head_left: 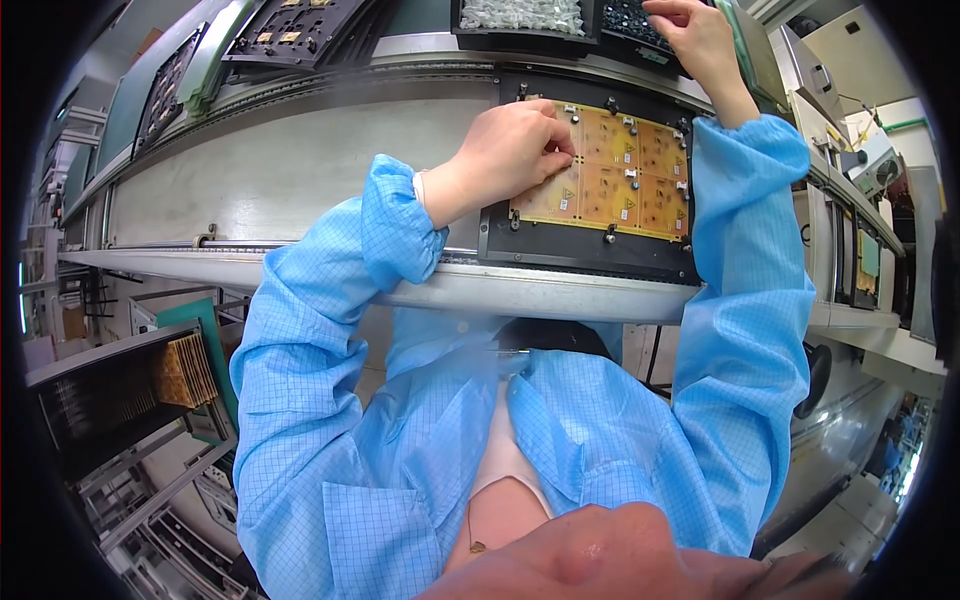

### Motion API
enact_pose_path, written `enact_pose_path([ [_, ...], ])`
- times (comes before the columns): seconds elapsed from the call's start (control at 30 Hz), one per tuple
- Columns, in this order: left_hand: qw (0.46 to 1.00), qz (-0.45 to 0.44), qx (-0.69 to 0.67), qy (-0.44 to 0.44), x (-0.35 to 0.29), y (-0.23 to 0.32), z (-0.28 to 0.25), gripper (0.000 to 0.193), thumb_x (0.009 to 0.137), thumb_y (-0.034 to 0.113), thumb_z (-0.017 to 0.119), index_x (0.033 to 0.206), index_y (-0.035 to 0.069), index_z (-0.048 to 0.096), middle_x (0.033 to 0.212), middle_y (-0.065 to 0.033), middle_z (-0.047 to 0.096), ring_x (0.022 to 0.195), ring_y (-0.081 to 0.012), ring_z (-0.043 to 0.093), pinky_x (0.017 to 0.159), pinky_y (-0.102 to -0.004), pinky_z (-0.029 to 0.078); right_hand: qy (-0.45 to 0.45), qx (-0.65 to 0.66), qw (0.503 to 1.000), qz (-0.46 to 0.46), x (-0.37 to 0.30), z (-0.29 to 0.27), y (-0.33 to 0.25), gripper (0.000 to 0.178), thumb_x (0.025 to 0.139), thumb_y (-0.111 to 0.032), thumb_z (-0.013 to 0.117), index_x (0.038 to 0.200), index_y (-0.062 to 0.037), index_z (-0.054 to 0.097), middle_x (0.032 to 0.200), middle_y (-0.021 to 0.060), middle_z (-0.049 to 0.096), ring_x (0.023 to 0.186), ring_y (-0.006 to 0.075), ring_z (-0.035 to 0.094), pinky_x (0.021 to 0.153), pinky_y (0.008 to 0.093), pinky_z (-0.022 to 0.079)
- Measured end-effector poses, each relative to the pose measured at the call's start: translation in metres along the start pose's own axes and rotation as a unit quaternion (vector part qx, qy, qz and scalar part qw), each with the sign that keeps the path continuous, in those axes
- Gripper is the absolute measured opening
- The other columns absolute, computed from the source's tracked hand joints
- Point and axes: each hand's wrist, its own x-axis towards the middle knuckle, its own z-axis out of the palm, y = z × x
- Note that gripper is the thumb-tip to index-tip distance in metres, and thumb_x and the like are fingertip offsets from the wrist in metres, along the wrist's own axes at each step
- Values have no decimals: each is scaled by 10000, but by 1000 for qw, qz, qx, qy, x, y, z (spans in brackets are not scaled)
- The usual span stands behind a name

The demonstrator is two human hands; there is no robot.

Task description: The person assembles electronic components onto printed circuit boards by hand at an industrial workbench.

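A yellow-brown circuit board panel (pixel 607 185) lies in a black carrier frame (pixel 545 240) with black clamps around its edge. Several small white parts stand on the panel. My left hand (pixel 515 145) is over the panel's left side, thumb and fingers pinched together. Whatever it may hold is too small to make out. My right hand (pixel 692 40) reaches to a black bin of small dark parts (pixel 628 22) at the back. Its fingers are curled together at the bin's right side, and anything between them is hidden.
A black tray of small white parts (pixel 525 16) stands left of the dark bin. Further left, black carriers with small boards (pixel 290 35) are stacked. The metal conveyor (pixel 290 165) runs along the bench. At lower left, a black rack (pixel 110 400) holds several brown boards (pixel 187 370).
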Motion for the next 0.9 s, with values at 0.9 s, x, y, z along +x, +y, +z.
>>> enact_pose_path([
  [0.9,979,105,24,172,-2,-9,-17,92,851,210,704,857,123,733,874,-53,622,823,-263,647,734,-404,515,-201,182,961,55,-163,5,-24,143,939,-59,671,1043,26,718,927,41,689,810,100,639,751,229,503],
])
